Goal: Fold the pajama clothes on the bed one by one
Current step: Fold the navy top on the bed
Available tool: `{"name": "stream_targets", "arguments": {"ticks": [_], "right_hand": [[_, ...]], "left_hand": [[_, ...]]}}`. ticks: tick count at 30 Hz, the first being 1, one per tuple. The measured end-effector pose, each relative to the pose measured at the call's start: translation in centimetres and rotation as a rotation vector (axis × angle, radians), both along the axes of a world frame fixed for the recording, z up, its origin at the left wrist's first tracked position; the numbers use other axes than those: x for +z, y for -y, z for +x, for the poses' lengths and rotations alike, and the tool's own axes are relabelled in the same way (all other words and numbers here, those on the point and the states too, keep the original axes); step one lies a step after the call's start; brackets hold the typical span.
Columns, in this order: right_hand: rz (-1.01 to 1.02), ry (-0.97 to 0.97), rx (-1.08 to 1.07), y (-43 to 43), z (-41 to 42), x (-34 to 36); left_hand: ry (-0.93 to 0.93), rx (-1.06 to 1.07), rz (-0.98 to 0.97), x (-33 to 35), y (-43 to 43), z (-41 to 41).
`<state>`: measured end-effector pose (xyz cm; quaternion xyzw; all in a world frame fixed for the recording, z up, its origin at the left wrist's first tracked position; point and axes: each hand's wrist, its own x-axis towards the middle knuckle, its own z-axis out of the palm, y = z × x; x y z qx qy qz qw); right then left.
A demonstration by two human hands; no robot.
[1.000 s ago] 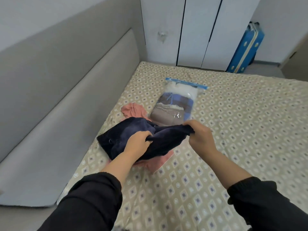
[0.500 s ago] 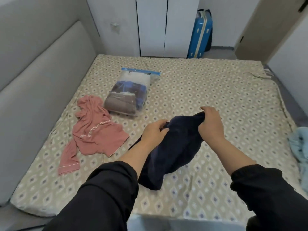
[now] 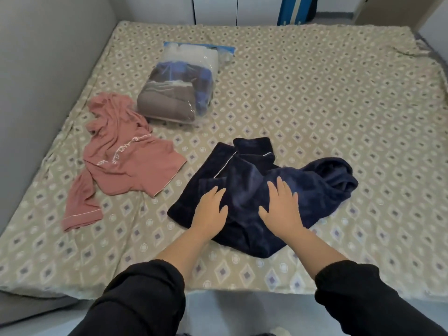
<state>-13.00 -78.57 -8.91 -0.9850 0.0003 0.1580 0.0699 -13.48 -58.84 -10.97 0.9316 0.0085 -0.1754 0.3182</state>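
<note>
A dark navy fleece pajama piece with thin white piping lies crumpled on the bed near the front edge. My left hand lies flat on its left part, fingers straight. My right hand presses flat on its middle, fingers spread. To the left, a pink pajama top with white lettering lies spread and wrinkled, with one sleeve reaching toward the front left.
A clear plastic storage bag stuffed with folded blue and grey fabric sits behind the pink top. A grey padded headboard runs along the left. White wardrobe doors and a blue suitcase stand beyond the bed's far edge.
Both hands carried the navy garment off the pink top to the right, laid it on the bed and let go; they now lie flat on it.
</note>
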Motion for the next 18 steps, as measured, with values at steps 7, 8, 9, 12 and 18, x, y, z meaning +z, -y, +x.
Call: {"name": "stream_targets", "arguments": {"ticks": [7, 8, 9, 12, 18], "right_hand": [[-0.086, 0.026, 0.236, -0.3, 3.2, -13.1], [-0.096, 0.073, 0.247, -0.2, 3.3, -15.0], [-0.087, 0.157, 0.242, -0.2, 3.3, -16.6], [0.011, 0.468, 0.209, -0.2, 4.2, -20.5], [0.093, 0.917, 0.216, -0.3, 6.0, -23.0]], "left_hand": [[0.030, -0.147, 0.263, -12.5, -1.0, 1.2], [0.077, -0.152, 0.285, -14.0, -1.0, 1.4], [0.134, -0.148, 0.293, -15.3, -0.9, 1.7], [0.303, -0.104, 0.225, -18.1, -0.7, 3.2], [0.548, -0.006, 0.073, -19.7, -0.3, 5.5]]}}
